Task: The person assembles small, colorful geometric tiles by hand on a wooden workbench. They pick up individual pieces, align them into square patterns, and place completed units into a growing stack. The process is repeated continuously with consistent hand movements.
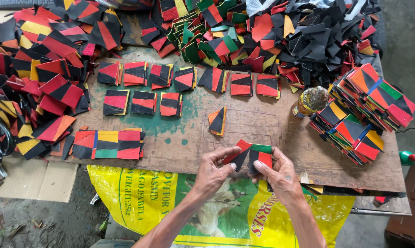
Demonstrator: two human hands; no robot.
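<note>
Fingers of my left hand [213, 169] pinch a red-and-black patch [238, 155] by its lower edge, thumb on top, the other fingers curled beneath. My right hand [277, 177] grips a red, black and green patch [261, 156] the same way, thumb pressed flat on its face. Both patches touch each other just above the near edge of the wooden board [262, 128]. Sorted rows of patches [143, 102] lie toward the board's far left corner; a stacked pile [363, 110] sits at its right edge.

Two bare forearms, no sleeves, left hand [213, 169], right hand [281, 177], no gloves or rings
</note>
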